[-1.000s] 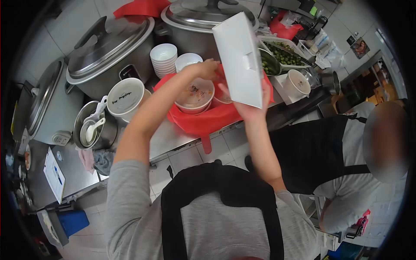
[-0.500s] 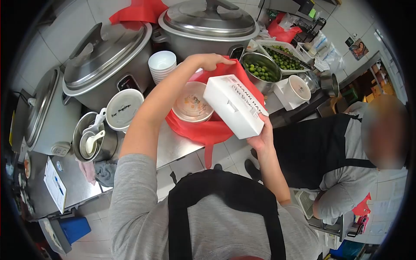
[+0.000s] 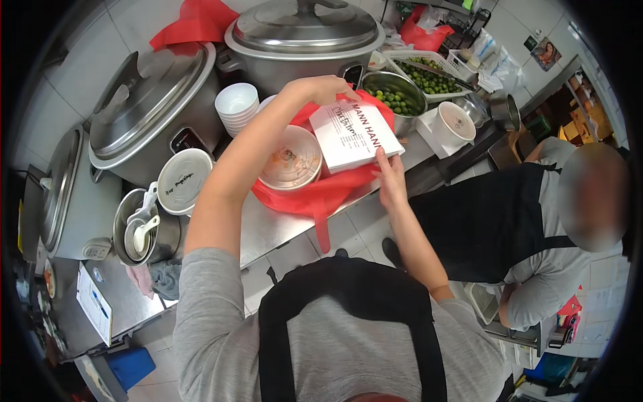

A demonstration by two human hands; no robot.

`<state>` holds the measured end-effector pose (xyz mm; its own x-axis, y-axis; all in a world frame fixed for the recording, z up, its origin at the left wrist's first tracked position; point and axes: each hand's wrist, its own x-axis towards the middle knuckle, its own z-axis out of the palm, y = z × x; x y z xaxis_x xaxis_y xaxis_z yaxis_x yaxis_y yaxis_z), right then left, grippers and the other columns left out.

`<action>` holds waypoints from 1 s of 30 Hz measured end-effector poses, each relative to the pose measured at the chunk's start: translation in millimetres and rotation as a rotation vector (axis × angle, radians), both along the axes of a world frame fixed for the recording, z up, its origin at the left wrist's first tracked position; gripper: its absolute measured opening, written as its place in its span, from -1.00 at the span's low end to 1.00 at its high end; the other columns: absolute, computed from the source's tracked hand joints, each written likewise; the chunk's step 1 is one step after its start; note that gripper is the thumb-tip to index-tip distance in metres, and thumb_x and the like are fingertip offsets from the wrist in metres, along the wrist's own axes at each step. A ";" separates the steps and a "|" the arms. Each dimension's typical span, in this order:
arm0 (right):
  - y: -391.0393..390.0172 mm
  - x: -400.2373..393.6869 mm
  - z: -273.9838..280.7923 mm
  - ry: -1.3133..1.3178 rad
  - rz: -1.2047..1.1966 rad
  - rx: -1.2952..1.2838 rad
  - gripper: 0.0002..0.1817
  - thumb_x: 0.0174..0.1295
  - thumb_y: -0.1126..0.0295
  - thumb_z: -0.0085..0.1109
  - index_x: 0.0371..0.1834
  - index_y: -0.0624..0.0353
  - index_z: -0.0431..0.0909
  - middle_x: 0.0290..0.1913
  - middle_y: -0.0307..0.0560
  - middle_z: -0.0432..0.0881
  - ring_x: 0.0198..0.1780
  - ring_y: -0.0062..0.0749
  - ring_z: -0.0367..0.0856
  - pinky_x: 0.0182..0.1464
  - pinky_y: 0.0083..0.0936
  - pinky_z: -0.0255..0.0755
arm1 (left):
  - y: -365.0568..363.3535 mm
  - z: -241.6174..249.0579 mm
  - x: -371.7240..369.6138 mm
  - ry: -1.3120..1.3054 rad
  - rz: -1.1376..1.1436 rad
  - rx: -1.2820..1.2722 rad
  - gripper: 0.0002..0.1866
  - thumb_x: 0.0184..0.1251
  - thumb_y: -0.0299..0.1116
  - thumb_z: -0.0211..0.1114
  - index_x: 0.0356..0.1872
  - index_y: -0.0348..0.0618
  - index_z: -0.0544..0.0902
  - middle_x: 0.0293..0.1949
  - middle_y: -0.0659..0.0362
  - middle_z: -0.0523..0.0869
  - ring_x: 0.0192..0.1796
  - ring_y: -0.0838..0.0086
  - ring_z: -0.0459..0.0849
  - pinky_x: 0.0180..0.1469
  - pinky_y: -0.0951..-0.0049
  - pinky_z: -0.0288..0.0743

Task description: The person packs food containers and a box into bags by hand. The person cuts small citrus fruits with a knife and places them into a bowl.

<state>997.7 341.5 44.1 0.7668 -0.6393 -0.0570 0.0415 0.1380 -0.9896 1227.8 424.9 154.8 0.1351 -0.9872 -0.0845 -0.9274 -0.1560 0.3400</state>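
A white box [image 3: 351,134] with printed and handwritten text lies in the red bag [image 3: 305,201], to the right of a round lidded container [image 3: 293,159]. My right hand [image 3: 390,175] grips the box's near right corner, thumb on top. At the far side of the bag, my left hand [image 3: 321,90] is closed on the red bag's edge, beyond the box. The round container has a clear lid with orange contents showing dimly beneath it.
Large steel cookers [image 3: 305,40] line the back. Stacked white bowls [image 3: 238,107], a pot of limes [image 3: 395,97] and a white tub [image 3: 455,124] surround the bag. A pot of ladles [image 3: 144,228] stands left. A person in a black apron [image 3: 475,221] is at the right.
The white box has gone from tilted above the bag to lying down inside it beside the round container. My right hand moved with it, while my left hand stays at the bag's edge.
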 end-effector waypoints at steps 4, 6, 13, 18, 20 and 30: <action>-54.2 -21.0 -17.9 0.144 0.030 -0.155 -0.58 0.27 0.06 0.02 -0.07 0.22 0.49 0.01 -0.08 0.42 -0.10 -0.50 0.39 -0.10 -0.62 0.30 | 31.6 7.0 -11.9 0.113 0.001 -0.256 -0.42 0.00 -0.71 0.01 0.15 -0.10 0.45 0.18 -0.04 0.44 0.21 0.08 0.41 0.22 0.33 0.28; -68.8 -15.4 -14.0 -0.037 -0.101 -0.400 -0.62 0.32 0.21 -0.05 0.07 0.24 0.43 -0.05 -0.12 0.49 -0.09 -0.51 0.43 -0.08 -0.62 0.32 | 77.2 25.2 -36.0 0.096 0.129 -0.499 -0.48 0.08 -0.63 0.04 0.16 -0.15 0.44 0.18 0.00 0.45 0.17 0.14 0.45 0.22 0.33 0.29; -104.0 43.5 -31.8 0.005 0.359 -0.142 -0.61 0.25 0.39 -0.01 0.11 0.35 0.37 -0.03 -0.09 0.57 -0.03 -0.53 0.51 -0.02 -0.61 0.36 | 213.1 -88.5 -178.0 0.490 1.121 -1.291 -0.66 0.29 -0.43 0.05 0.07 -0.31 0.45 0.05 0.08 0.53 0.14 0.37 0.47 0.10 0.45 0.36; -118.8 50.4 -40.9 0.206 0.345 -0.103 -0.62 0.25 0.19 0.02 0.03 0.20 0.48 -0.11 -0.17 0.61 -0.14 -0.57 0.55 -0.16 -0.60 0.39 | 202.1 -184.2 -176.4 1.201 1.498 -1.305 -0.42 0.33 -0.15 0.09 0.28 -0.23 0.22 0.31 0.08 0.25 0.34 0.34 0.20 0.30 0.28 0.08; -118.9 51.5 -33.2 0.117 0.352 0.161 -0.59 0.25 0.12 0.01 0.05 0.13 0.47 -0.08 -0.19 0.60 -0.12 -0.57 0.54 -0.18 -0.54 0.40 | 194.7 -193.1 -150.3 1.338 1.264 -1.325 -0.25 0.27 -0.11 0.17 0.36 -0.23 0.04 0.37 0.00 0.10 0.39 0.29 0.08 0.34 0.29 -0.01; -147.9 27.0 18.7 -0.270 0.164 -0.084 -0.80 0.08 0.54 0.17 -0.20 0.21 0.49 -0.30 -0.17 0.60 -0.28 -0.55 0.55 -0.20 -0.63 0.42 | 178.0 -126.8 -127.7 0.499 1.047 -1.352 -0.73 0.34 -0.31 0.11 -0.06 -0.27 0.51 -0.15 0.16 0.58 -0.11 0.53 0.51 0.00 0.53 0.35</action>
<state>1024.8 193.6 62.8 0.8402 -0.5002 0.2096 0.2875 0.0832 -0.9541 1100.2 602.9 28.0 0.9094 0.0760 0.4089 -0.4127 0.0431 0.9098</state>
